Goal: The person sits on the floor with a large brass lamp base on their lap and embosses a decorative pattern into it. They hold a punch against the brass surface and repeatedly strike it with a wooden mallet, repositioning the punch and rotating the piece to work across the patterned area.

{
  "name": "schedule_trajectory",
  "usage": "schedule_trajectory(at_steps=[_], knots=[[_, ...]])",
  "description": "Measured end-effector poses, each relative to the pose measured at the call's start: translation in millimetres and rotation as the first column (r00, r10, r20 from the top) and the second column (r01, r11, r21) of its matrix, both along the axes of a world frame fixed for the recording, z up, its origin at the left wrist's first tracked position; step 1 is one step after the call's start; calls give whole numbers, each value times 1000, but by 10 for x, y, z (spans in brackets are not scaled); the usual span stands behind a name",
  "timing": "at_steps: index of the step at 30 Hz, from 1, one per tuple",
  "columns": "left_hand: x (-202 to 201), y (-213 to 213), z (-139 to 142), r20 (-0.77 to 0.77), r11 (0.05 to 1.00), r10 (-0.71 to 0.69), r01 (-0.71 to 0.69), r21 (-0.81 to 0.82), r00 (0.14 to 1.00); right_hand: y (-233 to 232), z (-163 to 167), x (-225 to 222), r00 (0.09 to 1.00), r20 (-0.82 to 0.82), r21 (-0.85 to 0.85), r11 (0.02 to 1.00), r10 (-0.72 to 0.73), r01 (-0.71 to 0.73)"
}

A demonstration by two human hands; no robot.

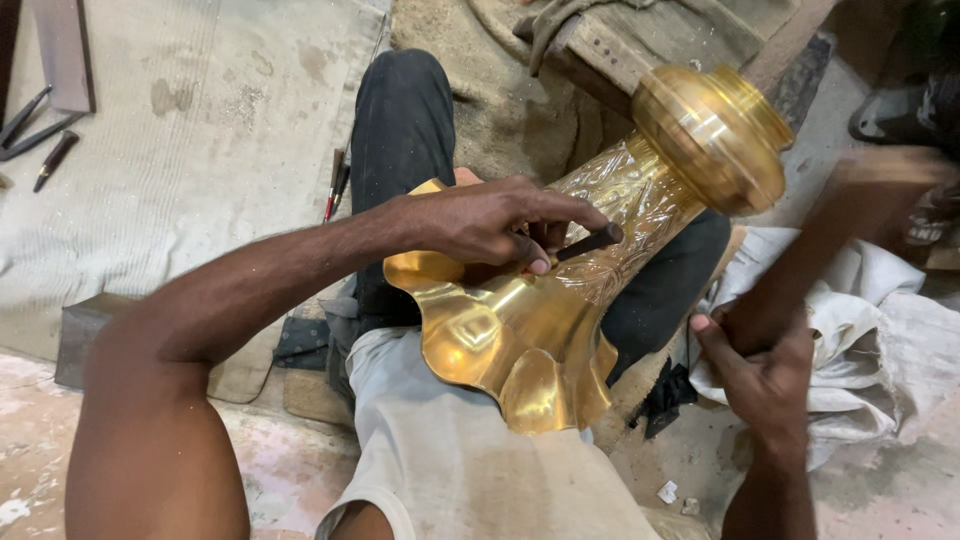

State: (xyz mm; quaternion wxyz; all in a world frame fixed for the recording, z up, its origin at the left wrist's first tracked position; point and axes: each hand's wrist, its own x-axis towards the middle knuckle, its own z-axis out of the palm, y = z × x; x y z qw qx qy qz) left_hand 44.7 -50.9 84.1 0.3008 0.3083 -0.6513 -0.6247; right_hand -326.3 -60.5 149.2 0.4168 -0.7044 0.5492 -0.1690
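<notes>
A large shiny brass vase (560, 300) with a wavy flared mouth and a ringed base lies tilted across my lap. Its neck shows engraved patterns. My left hand (490, 220) rests on the vase and pinches a short dark chisel (590, 242) whose tip touches the engraved neck. My right hand (765, 365) grips the handle of a wooden mallet (850, 215), which is raised to the right of the vase and blurred by motion.
A pale cloth (180, 150) covers the floor at left, with several dark hand tools (40, 135) on it and pens (337, 185) by my knee. A wooden block (640, 45) supports the vase base. White rags (880, 330) lie at right.
</notes>
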Motion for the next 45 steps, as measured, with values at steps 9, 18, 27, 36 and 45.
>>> schedule_trajectory(at_steps=[9,18,27,36,45], knots=[[-4,-9,14,52,1000,-13,12,14,999,-40,-75,-68,933,-330,-180,961,143,-210],[23,32,62,47,998,1,-3,59,999,-40,-37,-53,972,-208,-134,982,106,-135],[3,33,61,62,995,-15,9,98,998,-23,4,-48,998,-63,-11,1000,-26,25],[38,44,20,32,1000,-22,21,10,999,6,36,25,969,-230,-125,984,93,-125],[-65,92,861,203,996,36,-51,69,979,131,-416,-138,967,77,-57,968,-242,246]])
